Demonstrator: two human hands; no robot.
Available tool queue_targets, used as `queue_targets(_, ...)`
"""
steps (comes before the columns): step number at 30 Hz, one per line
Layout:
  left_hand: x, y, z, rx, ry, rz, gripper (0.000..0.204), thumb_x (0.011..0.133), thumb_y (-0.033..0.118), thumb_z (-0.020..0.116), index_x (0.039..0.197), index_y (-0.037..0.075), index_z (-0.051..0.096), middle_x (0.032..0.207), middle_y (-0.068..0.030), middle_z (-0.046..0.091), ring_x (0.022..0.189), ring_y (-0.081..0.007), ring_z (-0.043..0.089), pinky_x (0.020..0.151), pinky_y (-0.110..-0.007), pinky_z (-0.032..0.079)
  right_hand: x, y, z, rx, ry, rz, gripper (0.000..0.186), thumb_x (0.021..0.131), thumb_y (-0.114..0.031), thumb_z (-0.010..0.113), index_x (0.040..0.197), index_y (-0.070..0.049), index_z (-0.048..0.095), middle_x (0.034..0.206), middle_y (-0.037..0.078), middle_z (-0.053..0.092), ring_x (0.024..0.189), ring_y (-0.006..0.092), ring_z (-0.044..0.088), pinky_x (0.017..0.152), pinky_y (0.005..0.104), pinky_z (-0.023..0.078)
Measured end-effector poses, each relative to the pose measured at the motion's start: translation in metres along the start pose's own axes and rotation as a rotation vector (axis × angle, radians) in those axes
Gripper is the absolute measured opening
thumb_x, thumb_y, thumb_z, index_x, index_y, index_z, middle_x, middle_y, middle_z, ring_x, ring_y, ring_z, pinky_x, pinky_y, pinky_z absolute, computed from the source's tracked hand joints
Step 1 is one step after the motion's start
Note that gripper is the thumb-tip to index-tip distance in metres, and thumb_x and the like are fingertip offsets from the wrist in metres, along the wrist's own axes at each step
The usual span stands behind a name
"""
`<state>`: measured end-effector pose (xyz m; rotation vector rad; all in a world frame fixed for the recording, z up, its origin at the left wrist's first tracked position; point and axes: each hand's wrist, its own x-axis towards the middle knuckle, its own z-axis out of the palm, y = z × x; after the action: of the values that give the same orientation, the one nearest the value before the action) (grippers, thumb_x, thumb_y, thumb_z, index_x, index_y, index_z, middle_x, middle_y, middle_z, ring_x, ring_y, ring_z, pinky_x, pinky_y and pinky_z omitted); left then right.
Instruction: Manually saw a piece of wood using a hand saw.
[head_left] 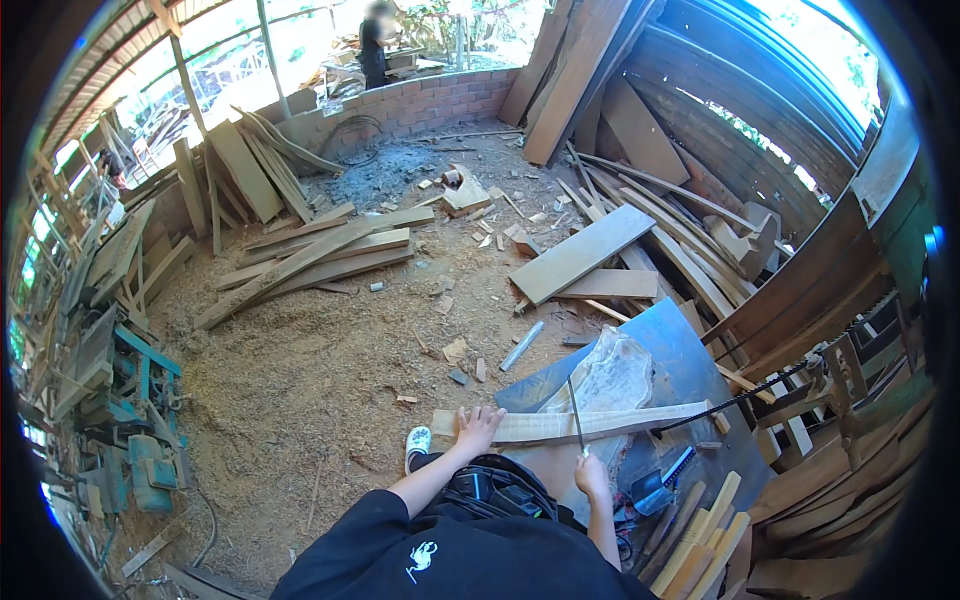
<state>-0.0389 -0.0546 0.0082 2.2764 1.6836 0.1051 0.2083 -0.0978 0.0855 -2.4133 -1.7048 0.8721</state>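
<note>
A long, narrow, pale wooden board (545, 425) reaches from near my body out over a blue metal table (665, 345). On its left end my left hand (478, 428) lies flat, fingers stretched out. My right hand (592, 474) is closed around the lower end of a thin, dark metal rod (574, 405), which stands out across the board; its exact kind is too small to tell. A toothed, dark blade (760, 388) slants down to the board's right end. Beneath and behind the board, a whitish, dusty patch (610, 375) covers part of the table.
Planks (320, 260) lie on the sawdust floor ahead, and wide boards (585, 255) at the right. Cut strips (705, 545) stand by my right side. Blue-green machinery (150, 475) is on the left. A person (374, 45) stands beyond the low brick wall (430, 100).
</note>
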Motion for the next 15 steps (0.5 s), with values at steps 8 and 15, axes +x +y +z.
queue_targets(8,0.002,0.0,0.005,0.006,0.085,0.015,0.062,0.071,0.017,0.057,0.126,0.021,0.03,0.109,-0.0091,0.039,0.109,-0.0276,0.034,0.091,-0.062,0.018,-0.001,0.001,-0.006,-0.009,0.001,0.029,0.035,0.084,-0.027,0.043,0.087,0.006,0.055,0.084,0.03,0.056,0.083,0.0428,0.055,0.074,0.0476,0.043)
queue_targets(15,0.0,0.0,0.003,0.038,0.106,-0.001,0.057,0.073,0.012,0.051,0.126,0.02,0.031,0.107,-0.0093,0.04,0.108,-0.0278,0.035,0.092,-0.062,0.019,-0.009,-0.007,-0.006,0.01,-0.009,0.028,0.036,0.085,-0.028,0.043,0.088,0.006,0.055,0.086,0.03,0.056,0.085,0.0428,0.054,0.075,0.0469,0.042)
